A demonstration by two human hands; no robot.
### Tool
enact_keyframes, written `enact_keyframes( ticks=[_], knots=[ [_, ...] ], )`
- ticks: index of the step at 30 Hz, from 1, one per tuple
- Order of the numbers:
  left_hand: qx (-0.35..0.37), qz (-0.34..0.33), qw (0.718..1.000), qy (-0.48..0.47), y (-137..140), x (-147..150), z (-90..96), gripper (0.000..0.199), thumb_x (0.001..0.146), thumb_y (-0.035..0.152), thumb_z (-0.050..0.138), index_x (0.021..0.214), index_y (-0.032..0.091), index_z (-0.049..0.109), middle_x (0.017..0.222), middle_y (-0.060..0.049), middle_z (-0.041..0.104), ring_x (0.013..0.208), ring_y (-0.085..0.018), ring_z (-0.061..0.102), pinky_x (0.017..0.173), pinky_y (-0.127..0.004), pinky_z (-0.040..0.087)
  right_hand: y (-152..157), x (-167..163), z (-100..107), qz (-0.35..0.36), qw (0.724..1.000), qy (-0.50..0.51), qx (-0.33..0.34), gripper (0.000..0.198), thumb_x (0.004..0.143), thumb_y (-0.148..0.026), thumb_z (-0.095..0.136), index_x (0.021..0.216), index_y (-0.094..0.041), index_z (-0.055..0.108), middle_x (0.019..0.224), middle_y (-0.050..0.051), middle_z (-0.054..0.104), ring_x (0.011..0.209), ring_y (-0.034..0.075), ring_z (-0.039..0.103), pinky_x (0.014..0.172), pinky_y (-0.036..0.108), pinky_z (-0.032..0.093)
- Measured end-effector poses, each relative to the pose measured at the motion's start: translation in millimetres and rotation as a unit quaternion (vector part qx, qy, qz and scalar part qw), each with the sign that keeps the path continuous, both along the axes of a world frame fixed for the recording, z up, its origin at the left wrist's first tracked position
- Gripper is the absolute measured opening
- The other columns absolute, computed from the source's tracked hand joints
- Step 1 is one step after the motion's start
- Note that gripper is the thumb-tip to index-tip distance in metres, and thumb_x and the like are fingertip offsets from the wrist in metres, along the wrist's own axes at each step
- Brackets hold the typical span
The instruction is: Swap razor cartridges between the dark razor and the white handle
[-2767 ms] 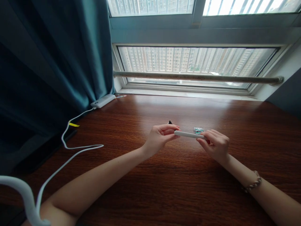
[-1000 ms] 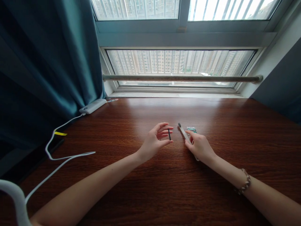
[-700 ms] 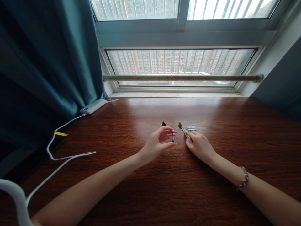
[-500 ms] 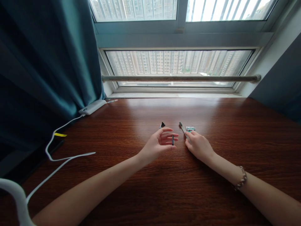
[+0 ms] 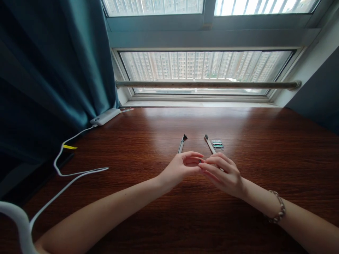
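Note:
My left hand [image 5: 184, 165] pinches a small dark piece [image 5: 200, 161], which looks like a razor cartridge; fingers hide most of it. The fingertips of my right hand [image 5: 225, 173] meet those of the left and close on the same piece. Just beyond my left hand lies a silver razor handle [image 5: 181, 145] with a black top end, its lower part hidden. A toothbrush [image 5: 209, 144] with a pale handle and dark bristles lies past my right hand, which partly covers it. Beside the brush is a clear pack [image 5: 217, 144] holding green-and-silver bars like razor cartridges.
The brown wooden table [image 5: 148, 211] runs back to a window with a horizontal rail [image 5: 206, 84]. At the left are a blue curtain [image 5: 87, 60], a white power bank-like box [image 5: 106, 116] and a white cable [image 5: 79, 176] with a yellow tag [image 5: 70, 146]. A bracelet [image 5: 279, 210] circles my right wrist.
My right hand has come away from the toothbrush and pack toward me and joined my left at the small piece. More of the razor handle and the pack now shows.

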State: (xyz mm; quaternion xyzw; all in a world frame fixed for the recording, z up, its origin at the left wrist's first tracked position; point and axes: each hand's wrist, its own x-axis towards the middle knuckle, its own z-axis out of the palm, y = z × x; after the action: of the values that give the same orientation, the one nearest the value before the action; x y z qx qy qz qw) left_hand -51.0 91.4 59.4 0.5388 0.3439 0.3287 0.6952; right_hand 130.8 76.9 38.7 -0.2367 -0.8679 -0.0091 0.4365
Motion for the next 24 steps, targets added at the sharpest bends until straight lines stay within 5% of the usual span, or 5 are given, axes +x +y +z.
enact_keyframes(
  ticks=[14, 19, 24],
  knots=[
    [-0.190, -0.066, 0.979, -0.031, 3, -3, 6.0, 0.034, 0.075, 0.035, 0.057, 0.093, 0.006, 0.061, 0.097, -0.020, 0.063, 0.087, -0.023, 0.062, 0.083, -0.036, 0.045, 7, -2, 7, -0.046, 0.974, 0.129, -0.181, 0.013, 0.078, -0.017, 0.056, 0.089, -0.021, 0.062, 0.077, 0.003, 0.062, 0.074, 0.015, 0.054, 0.065, 0.029, 0.046],
    [-0.211, -0.052, 0.975, -0.039, 4, -3, 6.4, 0.032, 0.075, 0.033, 0.057, 0.091, 0.006, 0.062, 0.090, -0.019, 0.065, 0.079, -0.022, 0.064, 0.079, -0.037, 0.047, 10, -1, 8, -0.013, 0.992, 0.056, -0.117, 0.023, 0.075, -0.021, 0.060, 0.098, -0.020, 0.059, 0.084, 0.005, 0.063, 0.079, 0.017, 0.052, 0.070, 0.033, 0.046],
    [-0.156, -0.020, 0.986, -0.062, 4, -3, 2.7, 0.033, 0.076, 0.037, 0.055, 0.083, 0.006, 0.064, 0.080, -0.015, 0.067, 0.077, -0.021, 0.064, 0.083, -0.040, 0.045, 17, 1, 6, -0.029, 0.996, 0.004, -0.089, 0.036, 0.074, -0.026, 0.062, 0.109, -0.020, 0.055, 0.090, 0.006, 0.062, 0.083, 0.019, 0.051, 0.074, 0.035, 0.045]
  ],
)
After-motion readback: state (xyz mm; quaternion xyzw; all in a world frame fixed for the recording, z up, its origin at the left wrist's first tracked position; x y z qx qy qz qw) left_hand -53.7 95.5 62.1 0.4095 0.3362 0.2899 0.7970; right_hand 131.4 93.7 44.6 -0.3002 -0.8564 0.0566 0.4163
